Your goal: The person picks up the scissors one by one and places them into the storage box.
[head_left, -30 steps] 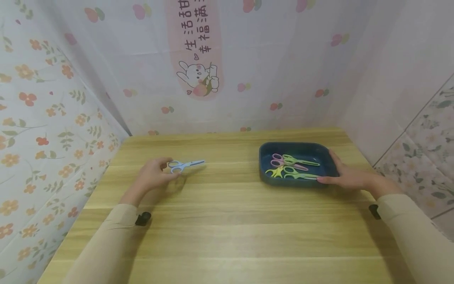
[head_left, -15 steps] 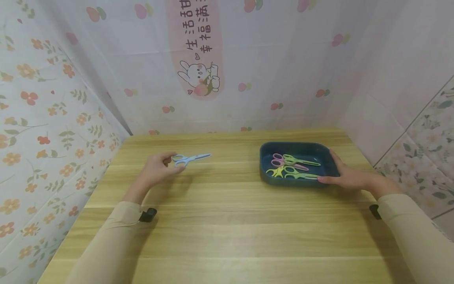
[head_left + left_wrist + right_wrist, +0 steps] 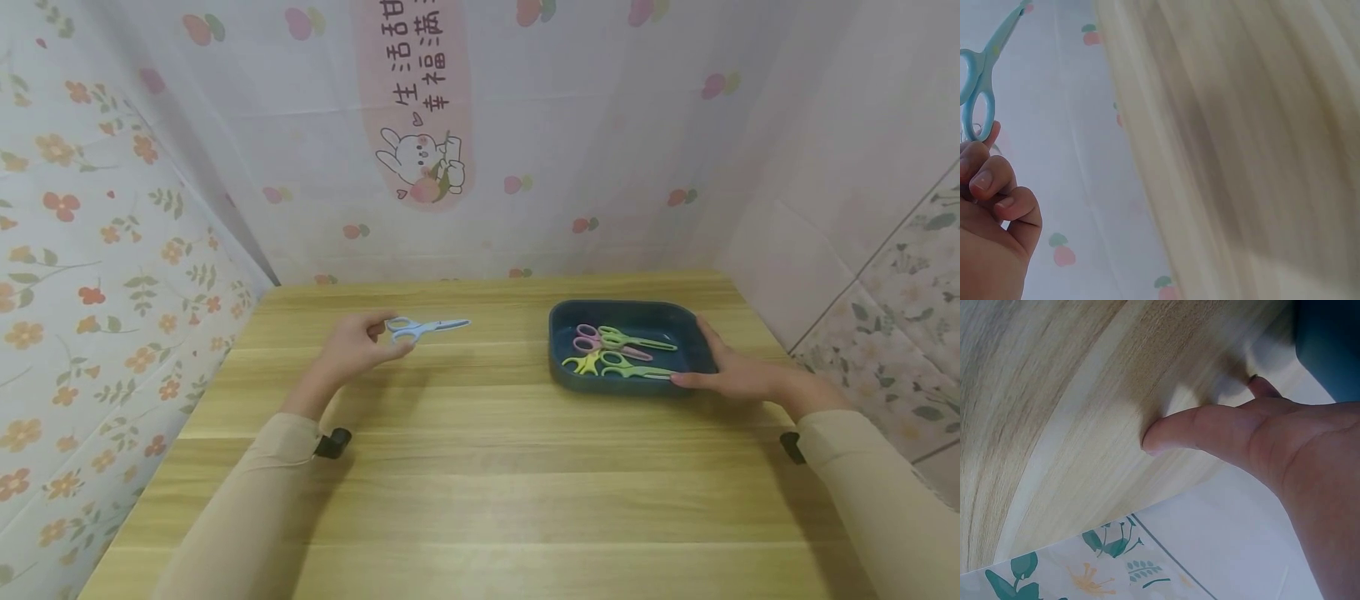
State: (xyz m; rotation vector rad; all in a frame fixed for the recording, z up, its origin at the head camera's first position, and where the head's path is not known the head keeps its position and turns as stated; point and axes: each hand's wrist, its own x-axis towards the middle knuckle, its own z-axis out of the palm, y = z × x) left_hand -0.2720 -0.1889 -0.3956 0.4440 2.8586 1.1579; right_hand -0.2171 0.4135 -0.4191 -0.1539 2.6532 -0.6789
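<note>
My left hand (image 3: pixel 358 343) pinches the handle loops of a pair of light blue scissors (image 3: pixel 431 327), blades pointing right. The left wrist view shows the scissors (image 3: pixel 984 72) against the wall cloth, raised above the table, beyond curled fingers (image 3: pixel 997 178). At the right, my right hand (image 3: pixel 738 372) holds the right end of a dark blue tray (image 3: pixel 630 387), thumb at its front rim and fingers along its side. Inside lie pink scissors (image 3: pixel 588 337), two green-handled pairs, including green scissors (image 3: pixel 617 364), and a small yellow forked piece (image 3: pixel 582 364). In the right wrist view, fingers (image 3: pixel 1200 428) reach down to the tabletop.
The wooden table (image 3: pixel 480 500) meets a patterned cloth wall (image 3: pixel 562 167) at its back edge. Floral cloth (image 3: pixel 90 275) hangs on the left, with another floral panel (image 3: pixel 900 333) on the right. A small black device (image 3: pixel 333 442) sits at the left wrist.
My left hand has moved right and slightly farther back, carrying the light blue scissors toward the tray. The right hand and the tray have stayed in place.
</note>
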